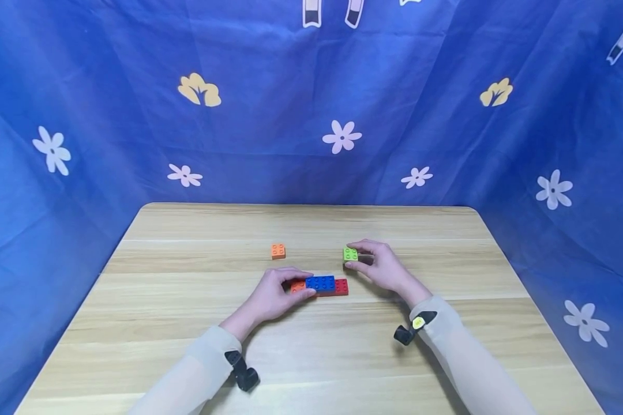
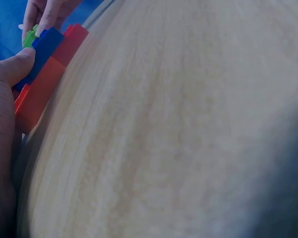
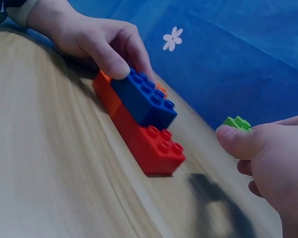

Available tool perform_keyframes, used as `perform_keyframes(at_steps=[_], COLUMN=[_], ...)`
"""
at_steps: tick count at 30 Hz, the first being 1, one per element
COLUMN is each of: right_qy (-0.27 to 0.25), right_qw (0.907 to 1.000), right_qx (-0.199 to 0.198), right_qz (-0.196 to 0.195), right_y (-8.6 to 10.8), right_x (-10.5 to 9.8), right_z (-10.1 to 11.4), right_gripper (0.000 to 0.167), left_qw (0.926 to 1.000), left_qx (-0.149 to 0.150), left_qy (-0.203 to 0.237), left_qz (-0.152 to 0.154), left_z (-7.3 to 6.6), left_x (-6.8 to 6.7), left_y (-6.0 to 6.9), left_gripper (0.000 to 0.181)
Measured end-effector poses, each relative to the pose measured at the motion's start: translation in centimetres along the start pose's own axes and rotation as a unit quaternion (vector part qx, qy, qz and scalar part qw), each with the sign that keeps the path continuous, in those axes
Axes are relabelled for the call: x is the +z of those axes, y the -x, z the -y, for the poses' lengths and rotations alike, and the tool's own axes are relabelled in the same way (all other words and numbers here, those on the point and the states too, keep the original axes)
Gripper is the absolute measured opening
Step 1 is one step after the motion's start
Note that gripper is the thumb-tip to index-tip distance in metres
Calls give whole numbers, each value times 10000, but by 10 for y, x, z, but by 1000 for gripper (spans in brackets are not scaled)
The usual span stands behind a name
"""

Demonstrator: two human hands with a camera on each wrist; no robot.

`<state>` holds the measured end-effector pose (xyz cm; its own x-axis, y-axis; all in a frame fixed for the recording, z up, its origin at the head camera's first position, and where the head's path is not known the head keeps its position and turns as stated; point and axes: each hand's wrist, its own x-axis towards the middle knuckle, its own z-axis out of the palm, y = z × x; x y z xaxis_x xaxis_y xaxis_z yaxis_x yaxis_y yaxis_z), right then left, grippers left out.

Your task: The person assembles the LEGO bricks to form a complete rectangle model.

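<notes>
My left hand holds a small assembly of building bricks on the table, thumb on the near side and fingers on the far side. In it, a blue brick sits on top, bridging an orange brick and a red brick that lie end to end. The red brick's right-hand studs are bare. To the right and a little farther back, my right hand pinches a lime-green brick between thumb and fingers. That brick is apart from the assembly; whether it touches the table I cannot tell.
A loose orange brick with studs up lies on the wooden table behind the left hand. Blue cloth with flower prints hangs around the back and sides of the table.
</notes>
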<state>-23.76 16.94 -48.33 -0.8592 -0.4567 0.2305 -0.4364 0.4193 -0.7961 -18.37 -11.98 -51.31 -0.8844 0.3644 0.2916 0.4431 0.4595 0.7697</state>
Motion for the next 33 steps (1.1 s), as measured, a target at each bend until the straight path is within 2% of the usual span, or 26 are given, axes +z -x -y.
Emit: perform_keyframes(at_steps=[6, 17, 27, 33], right_qy=[-44, -86, 203, 289], right_qw=[9999, 9998, 9994, 9990], right_qx=[-53, -14, -273, -307], right_qz=[88, 188, 63, 159], right_y=[3, 8, 16, 21], right_x=[4, 6, 10, 14], right_z=[5, 13, 13, 14], right_gripper=[41, 43, 42, 41], left_qw=[10000, 10000, 10000, 10000], left_qx=[2, 37, 3, -30], left_qy=[83, -39, 23, 11], left_qz=[29, 3, 18, 30], left_z=[-1, 1, 0, 1], left_x=[-1, -1, -1, -1], left_y=[0, -1, -2, -1], left_gripper=[36, 34, 38, 36])
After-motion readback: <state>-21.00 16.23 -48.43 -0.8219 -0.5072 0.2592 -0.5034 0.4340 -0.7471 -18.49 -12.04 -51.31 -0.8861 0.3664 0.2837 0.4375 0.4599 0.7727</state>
